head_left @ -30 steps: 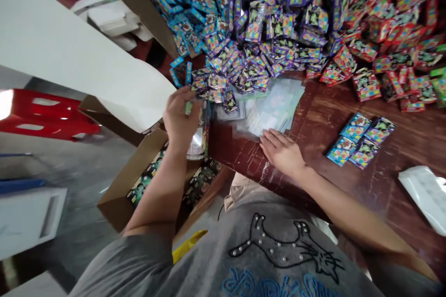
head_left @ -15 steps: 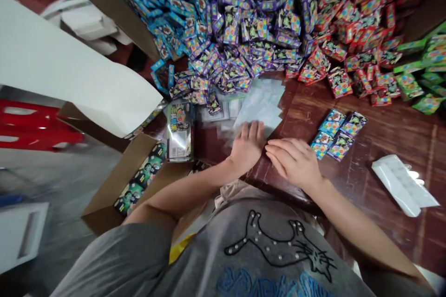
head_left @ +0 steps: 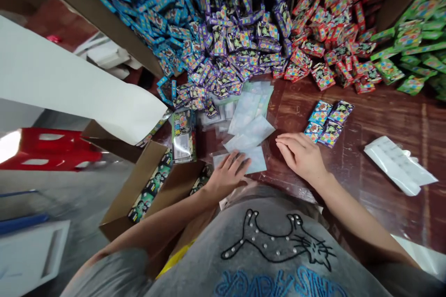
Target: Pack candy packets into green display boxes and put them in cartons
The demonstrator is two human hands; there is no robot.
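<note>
My left hand (head_left: 227,175) lies flat with fingers spread on a clear plastic bag (head_left: 257,160), the nearest of a loose stack of clear bags (head_left: 248,116) on the dark wooden table (head_left: 383,123). My right hand (head_left: 302,155) rests open on the table just right of that bag, palm down, holding nothing. A group of several small packs (head_left: 328,123), blue and purple, lies just beyond my right hand. A filled clear pack (head_left: 182,135) rests at the table's left edge.
Heaps of small packs fill the back: blue (head_left: 153,14), purple (head_left: 237,32), red (head_left: 331,23), green (head_left: 414,41). A white plastic sleeve (head_left: 399,165) lies at right. An open cardboard box (head_left: 149,185) with packs stands below the table's left edge, by a red stool (head_left: 52,153).
My left hand left the filled pack at the table's left edge, came onto the clear bags and slid one toward me. My right hand shifted slightly right.
</note>
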